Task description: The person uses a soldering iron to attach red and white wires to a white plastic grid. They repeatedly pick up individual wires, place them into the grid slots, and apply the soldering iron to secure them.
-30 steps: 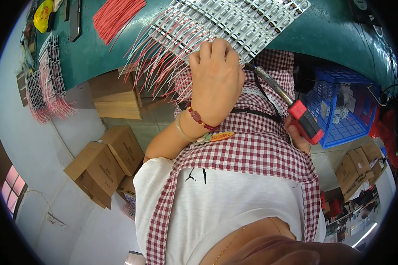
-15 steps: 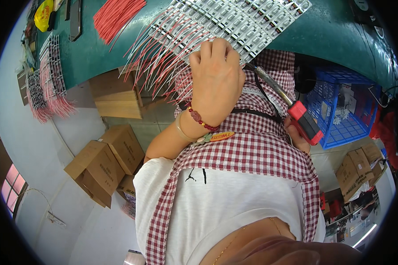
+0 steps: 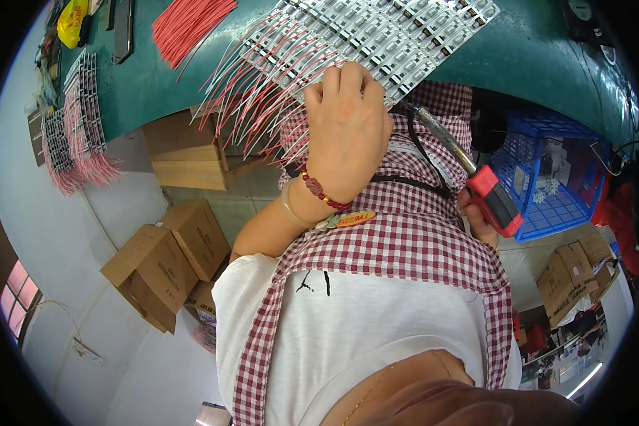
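Note:
My left hand [image 3: 349, 131] is closed, its bent fingers at the near edge of a panel of small pale metal modules [image 3: 397, 42]. Whatever the fingertips pinch is hidden under the hand. Many thin red and white wires [image 3: 252, 92] fan out from the panel's left side toward me. My right hand [image 3: 480, 221] is wrapped round the red and black handle of a soldering iron [image 3: 495, 199]. The iron's metal shaft points up and left, its dark tip close to the panel's near corner, beside my left hand.
A bundle of red wires [image 3: 190, 27] lies on the green table [image 3: 160, 85]. Wired strips [image 3: 85, 106] hang over its left edge, near a yellow tape measure [image 3: 71, 25]. A blue crate [image 3: 557, 177] stands at right below the table. Cardboard boxes [image 3: 153, 270] stand at left.
The soldering iron has shifted slightly down and to the right, its tip drawing a little away from the panel corner. My left hand stays nearly still.

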The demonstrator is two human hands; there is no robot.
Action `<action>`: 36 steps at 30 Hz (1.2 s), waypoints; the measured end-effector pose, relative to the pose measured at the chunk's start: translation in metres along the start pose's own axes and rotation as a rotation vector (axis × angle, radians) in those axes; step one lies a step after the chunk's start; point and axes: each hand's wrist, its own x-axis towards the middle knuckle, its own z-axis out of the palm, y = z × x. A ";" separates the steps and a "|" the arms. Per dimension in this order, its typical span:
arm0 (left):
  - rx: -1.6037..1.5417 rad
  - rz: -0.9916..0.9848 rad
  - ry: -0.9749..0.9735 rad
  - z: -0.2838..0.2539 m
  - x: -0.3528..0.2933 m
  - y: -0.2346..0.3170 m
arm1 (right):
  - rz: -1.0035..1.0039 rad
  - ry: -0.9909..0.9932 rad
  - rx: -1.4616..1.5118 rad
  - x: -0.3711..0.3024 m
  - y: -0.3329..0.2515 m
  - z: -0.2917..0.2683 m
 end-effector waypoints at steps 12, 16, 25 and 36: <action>0.060 -0.021 -0.041 0.002 -0.004 0.001 | 0.091 0.086 0.788 0.042 -0.043 -0.014; 0.126 -0.081 -0.019 -0.006 -0.015 0.012 | -0.001 0.147 0.952 0.076 -0.056 -0.021; 0.140 -0.076 -0.026 -0.011 -0.021 -0.001 | 0.163 0.320 1.201 0.197 -0.101 -0.009; 0.199 0.000 -0.251 -0.041 -0.027 -0.012 | 0.303 0.091 1.241 0.185 -0.094 0.000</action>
